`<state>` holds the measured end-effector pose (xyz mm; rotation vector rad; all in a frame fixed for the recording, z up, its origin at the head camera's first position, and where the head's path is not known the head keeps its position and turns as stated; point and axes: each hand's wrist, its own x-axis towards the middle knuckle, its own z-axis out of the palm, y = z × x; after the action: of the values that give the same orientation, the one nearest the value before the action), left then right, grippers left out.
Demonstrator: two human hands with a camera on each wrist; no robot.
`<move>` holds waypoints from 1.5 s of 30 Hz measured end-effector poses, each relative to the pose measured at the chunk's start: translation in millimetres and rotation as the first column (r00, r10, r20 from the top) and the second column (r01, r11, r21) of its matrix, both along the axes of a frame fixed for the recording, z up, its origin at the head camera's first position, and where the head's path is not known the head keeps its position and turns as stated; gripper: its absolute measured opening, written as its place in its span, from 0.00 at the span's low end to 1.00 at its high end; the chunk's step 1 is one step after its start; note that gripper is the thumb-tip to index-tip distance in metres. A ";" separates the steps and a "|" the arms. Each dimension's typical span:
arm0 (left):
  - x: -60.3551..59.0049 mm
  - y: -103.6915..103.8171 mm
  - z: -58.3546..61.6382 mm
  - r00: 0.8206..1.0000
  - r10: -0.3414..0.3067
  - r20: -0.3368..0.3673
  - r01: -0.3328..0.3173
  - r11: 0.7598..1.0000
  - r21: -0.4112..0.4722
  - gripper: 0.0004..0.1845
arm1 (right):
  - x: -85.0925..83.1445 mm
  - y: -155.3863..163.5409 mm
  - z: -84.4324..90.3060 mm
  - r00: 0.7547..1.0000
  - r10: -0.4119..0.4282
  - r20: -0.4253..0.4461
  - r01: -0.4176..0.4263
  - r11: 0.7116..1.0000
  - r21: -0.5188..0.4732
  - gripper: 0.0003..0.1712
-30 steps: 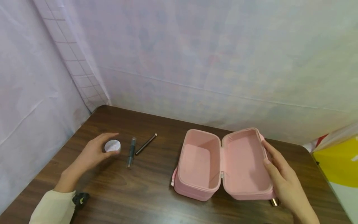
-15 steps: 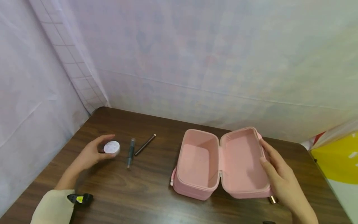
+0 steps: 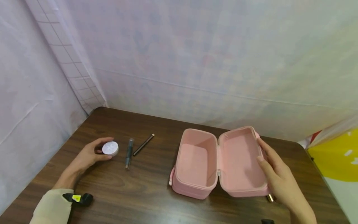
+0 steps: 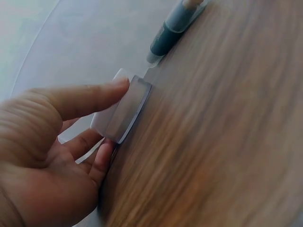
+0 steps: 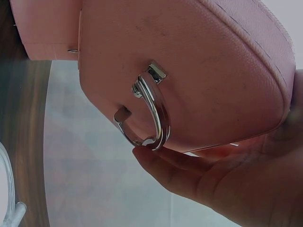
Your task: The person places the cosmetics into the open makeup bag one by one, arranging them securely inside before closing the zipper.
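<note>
On the left of the table, my left hand pinches a small round jar with a white lid between thumb and fingers. The left wrist view shows the thumb over the white lid and the jar's clear base close to the wood. A pink cosmetic case stands unzipped in the middle, its inside bare. Its lid is folded out to the right, where my right hand grips the outer edge. On the lid's outside is a metal-look handle, with a fingertip right at it.
Just right of the jar lie a dark green tube and a slim dark pencil. A gold-ended item shows partly from under the lid. A white curtain hangs behind the table.
My left fingers have closed in around the jar, which has hardly moved. The right hand keeps its grip on the case lid. The whole view has shifted slightly.
</note>
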<state>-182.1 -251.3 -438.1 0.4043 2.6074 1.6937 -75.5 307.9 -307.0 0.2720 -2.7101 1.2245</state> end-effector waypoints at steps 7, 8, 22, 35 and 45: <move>0.4 2.1 2.1 0.999 0.037 0.007 -0.036 0.996 -0.082 0.35 | 0.4 -1.8 1.0 1.000 -0.003 0.013 0.003 1.000 0.018 0.32; 0.2 2.0 2.2 0.999 0.040 0.011 -0.039 0.995 -0.088 0.35 | 0.8 -2.0 1.0 1.000 -0.004 0.010 0.004 1.000 0.028 0.31; -0.6 3.2 -0.2 0.997 0.056 0.043 -0.052 0.993 -0.103 0.37 | 2.2 -1.1 0.6 1.000 -0.004 -0.020 0.006 0.997 0.073 0.30; 1.2 2.2 2.2 0.998 0.045 0.044 -0.040 0.992 -0.119 0.36 | -0.8 -0.4 -0.9 0.998 0.054 -0.031 -0.054 0.999 -0.005 0.30; 1.4 3.2 2.2 0.998 0.054 0.044 -0.048 0.992 -0.120 0.36 | -0.4 1.2 -5.6 0.996 0.062 -0.069 -0.065 0.997 -0.037 0.30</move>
<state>-180.8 -248.2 -436.0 0.2938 2.6891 1.5311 -75.9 309.1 -312.6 0.3904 -2.6360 1.2594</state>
